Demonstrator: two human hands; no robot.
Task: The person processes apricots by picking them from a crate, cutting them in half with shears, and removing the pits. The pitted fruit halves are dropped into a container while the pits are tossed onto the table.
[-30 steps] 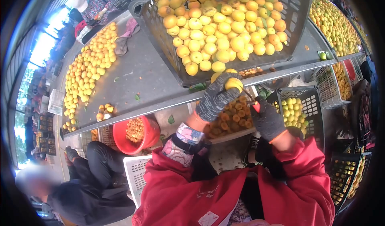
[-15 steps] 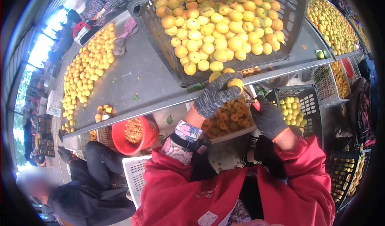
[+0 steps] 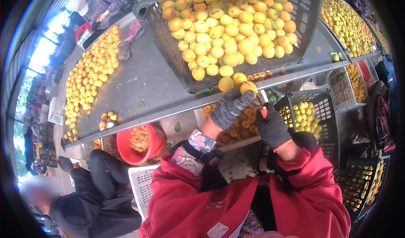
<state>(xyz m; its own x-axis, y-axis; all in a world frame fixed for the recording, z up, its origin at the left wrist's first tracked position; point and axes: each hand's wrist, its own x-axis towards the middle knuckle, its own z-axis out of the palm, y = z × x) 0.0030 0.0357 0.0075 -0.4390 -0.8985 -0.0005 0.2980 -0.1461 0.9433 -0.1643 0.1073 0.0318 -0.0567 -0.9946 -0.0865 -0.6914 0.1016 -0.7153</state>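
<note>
My left hand (image 3: pixel 231 110), in a grey knit glove, grips an apricot (image 3: pixel 249 87) at the table's front edge. Right beside it, my right hand (image 3: pixel 273 127), in a dark glove, is closed around a small red-handled tool (image 3: pixel 263 112). The tool's thin metal end points up toward the held apricot. Two loose apricots, one of them (image 3: pixel 226 84) nearest my left fingers, lie at the front lip of a tilted black crate (image 3: pixel 168 48) heaped with yellow-orange apricots. Below my hands, a white bin (image 3: pixel 242 144) holds opened orange apricot pieces, partly hidden by my left hand and wrist.
On the metal table (image 3: pixel 147 84), more apricots (image 3: pixel 90 75) are piled at left. Beneath its edge stand a red bucket (image 3: pixel 154 143) of fruit pieces and a black crate (image 3: pixel 327 115) with greenish-yellow fruit. A person (image 3: pixel 93 204) sits low at left; a white crate (image 3: pixel 141 181) is beside me.
My right hand has shifted left, closer to my left hand, with the tool. My left hand has dropped slightly, uncovering the loose apricots at the crate's lip.
</note>
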